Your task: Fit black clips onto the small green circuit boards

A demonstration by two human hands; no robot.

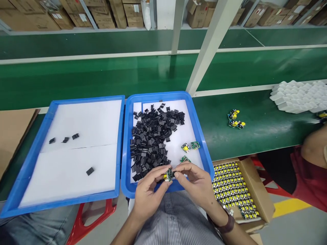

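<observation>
Here, angled inward, left fingers (pixel 156 174) pinching a circuit board (pixel 169 175), right fingers (pixel 184 167) gripping a black piece (pixel 174 173)

The left tray (pixel 67 202) is sitting just beside the right tray (pixel 199 136), where heaped parts (pixel 153 136) are lying left of three circuit boards (pixel 195 145), while boxes (pixel 133 15) are resting behind and a carton (pixel 260 197) is standing right, below the bench (pixel 219 146).
</observation>
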